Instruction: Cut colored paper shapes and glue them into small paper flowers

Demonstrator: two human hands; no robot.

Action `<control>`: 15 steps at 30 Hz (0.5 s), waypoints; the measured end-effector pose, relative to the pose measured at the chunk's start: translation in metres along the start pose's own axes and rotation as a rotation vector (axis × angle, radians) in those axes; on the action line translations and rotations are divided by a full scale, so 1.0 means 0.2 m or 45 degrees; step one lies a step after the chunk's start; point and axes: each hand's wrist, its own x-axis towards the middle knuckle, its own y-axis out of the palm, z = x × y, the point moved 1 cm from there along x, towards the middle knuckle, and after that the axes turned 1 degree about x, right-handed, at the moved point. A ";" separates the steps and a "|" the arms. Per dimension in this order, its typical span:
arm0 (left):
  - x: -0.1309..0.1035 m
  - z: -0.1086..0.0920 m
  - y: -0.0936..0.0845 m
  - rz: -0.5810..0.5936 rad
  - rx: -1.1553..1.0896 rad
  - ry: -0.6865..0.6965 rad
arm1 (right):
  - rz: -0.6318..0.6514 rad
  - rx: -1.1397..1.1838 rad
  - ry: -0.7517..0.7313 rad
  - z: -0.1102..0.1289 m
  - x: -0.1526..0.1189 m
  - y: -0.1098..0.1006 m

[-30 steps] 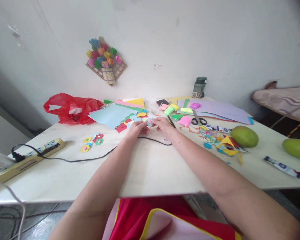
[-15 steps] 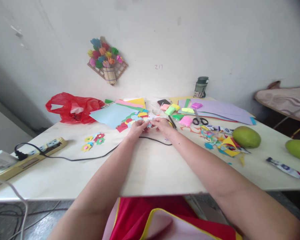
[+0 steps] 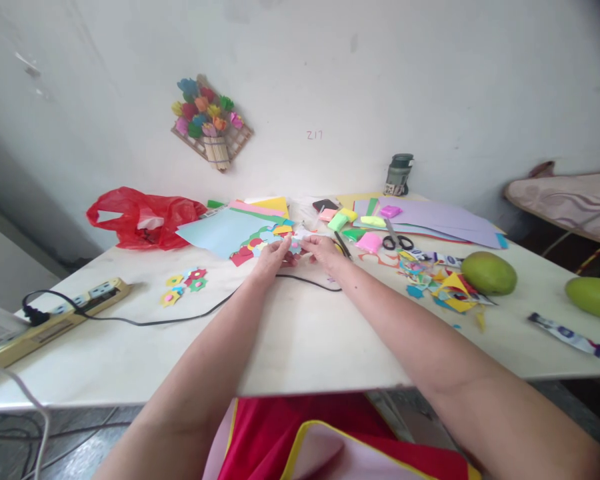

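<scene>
On the table (image 3: 320, 347), a red plastic bag (image 3: 170, 219) at left holds something pale. Rightward, the left hand (image 3: 273, 259) and right hand (image 3: 325, 252) pinch a small blue-and-pink paper piece (image 3: 295, 245) between their fingers, equally near both; its long axis is unclear.
</scene>
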 end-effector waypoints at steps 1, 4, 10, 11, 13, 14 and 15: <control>0.00 0.00 0.00 0.009 -0.012 -0.011 | 0.000 -0.007 -0.015 0.00 0.00 0.00; -0.01 -0.01 -0.01 0.036 -0.022 -0.009 | -0.006 -0.051 -0.063 -0.01 0.01 -0.01; 0.00 -0.01 -0.01 0.063 -0.022 -0.036 | -0.008 -0.075 -0.083 -0.03 0.02 -0.02; 0.00 0.00 -0.01 0.064 -0.030 -0.046 | -0.012 -0.082 -0.077 -0.03 0.02 -0.02; 0.00 0.00 -0.02 0.073 -0.050 -0.060 | -0.021 -0.101 -0.069 -0.03 0.02 -0.01; 0.01 0.00 -0.02 0.080 -0.064 -0.063 | -0.026 -0.110 -0.077 -0.02 0.01 -0.01; 0.01 0.01 -0.02 0.083 -0.078 -0.065 | -0.041 -0.121 -0.095 -0.01 0.01 -0.01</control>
